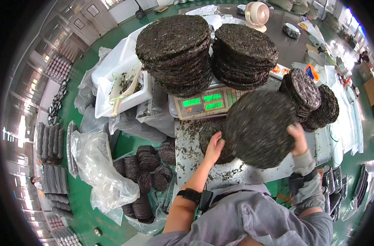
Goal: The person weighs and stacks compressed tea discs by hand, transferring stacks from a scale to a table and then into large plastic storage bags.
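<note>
My right hand (297, 140) grips the right edge of a large round cake of dried dark seaweed (260, 129), tilted and blurred above the metal table. By its left edge is my left hand (215, 149), fingers apart, over a second seaweed cake (207, 132) lying on the table and partly covered. Just beyond, a digital scale (202, 104) with lit green displays stands behind a tall stack of seaweed cakes (177, 55). To the right of that rises another tall stack (245, 55); its base is partly hidden.
Smaller seaweed stacks (300, 92) stand at the right. A white foam box (122, 104) holding a scoop (124, 89) is at the left. Bagged seaweed cakes (144, 181) lie below the table's left edge. A small fan (257, 15) stands at the back.
</note>
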Demonstrator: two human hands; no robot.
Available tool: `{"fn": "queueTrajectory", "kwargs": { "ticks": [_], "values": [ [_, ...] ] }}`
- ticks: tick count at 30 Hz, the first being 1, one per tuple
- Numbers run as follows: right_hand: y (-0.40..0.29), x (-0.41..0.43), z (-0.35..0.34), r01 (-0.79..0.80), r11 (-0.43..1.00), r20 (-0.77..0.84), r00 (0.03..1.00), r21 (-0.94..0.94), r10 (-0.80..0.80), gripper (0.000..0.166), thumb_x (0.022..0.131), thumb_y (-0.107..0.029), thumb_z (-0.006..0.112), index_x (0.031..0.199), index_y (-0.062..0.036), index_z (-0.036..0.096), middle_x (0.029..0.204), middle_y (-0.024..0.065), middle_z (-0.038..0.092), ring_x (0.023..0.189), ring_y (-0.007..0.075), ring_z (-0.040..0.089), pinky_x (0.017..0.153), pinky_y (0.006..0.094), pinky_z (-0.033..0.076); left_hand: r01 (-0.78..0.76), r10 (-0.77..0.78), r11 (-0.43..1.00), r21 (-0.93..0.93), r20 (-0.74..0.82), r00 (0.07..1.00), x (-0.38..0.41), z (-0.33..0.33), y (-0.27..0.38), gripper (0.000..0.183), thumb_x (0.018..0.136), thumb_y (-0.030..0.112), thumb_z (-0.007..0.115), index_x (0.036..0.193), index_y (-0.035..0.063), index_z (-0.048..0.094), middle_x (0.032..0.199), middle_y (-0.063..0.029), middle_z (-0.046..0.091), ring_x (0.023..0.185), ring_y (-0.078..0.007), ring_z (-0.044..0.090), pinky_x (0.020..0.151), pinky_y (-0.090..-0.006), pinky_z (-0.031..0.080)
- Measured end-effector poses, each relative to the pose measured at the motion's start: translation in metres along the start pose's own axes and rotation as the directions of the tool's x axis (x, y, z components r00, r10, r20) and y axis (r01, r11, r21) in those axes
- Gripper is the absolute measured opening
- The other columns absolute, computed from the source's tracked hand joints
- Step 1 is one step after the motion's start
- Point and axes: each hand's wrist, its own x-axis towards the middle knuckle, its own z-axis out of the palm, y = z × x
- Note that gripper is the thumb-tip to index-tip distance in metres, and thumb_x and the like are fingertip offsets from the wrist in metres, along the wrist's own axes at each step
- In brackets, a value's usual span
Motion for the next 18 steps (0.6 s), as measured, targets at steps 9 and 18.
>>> {"fn": "queueTrajectory", "kwargs": {
  "ticks": [9, 18],
  "values": [
    [-0.154, 0.13, 0.087, 0.351, 0.928, 0.064, 0.936, -0.124, -0.345, 0.042, 0.077, -0.032, 0.06, 0.105, -0.0026, 0.052, 0.102, 0.0065, 0.056, 0.09, 0.0155, 0.053, 0.077, 0.027, 0.044, -0.25, -0.229, 0.045, 0.967, 0.254, 0.94, -0.015, 0.008, -0.048, 0.074, 0.073, 0.032, 0.063, 0.132, 0.016, 0.022, 0.138, -0.0078, 0.015, 0.128, -0.0263, 0.013, 0.101, -0.049, 0.017],
    [-0.131, 0.173, 0.08, 0.524, 0.464, 0.125, 0.748, -0.714, -0.652, 0.054, 0.085, -0.045, 0.039, 0.118, -0.0032, 0.045, 0.119, 0.007, 0.047, 0.114, 0.0177, 0.039, 0.095, 0.0344, 0.027, -0.312, -0.113, 0.134, 0.941, 0.327, 0.938, -0.022, -0.004, -0.055, 0.053, 0.077, 0.026, 0.055, 0.122, 0.0035, 0.036, 0.13, -0.012, 0.033, 0.122, -0.0248, 0.029, 0.102, -0.0392, 0.023]
  ]
}}
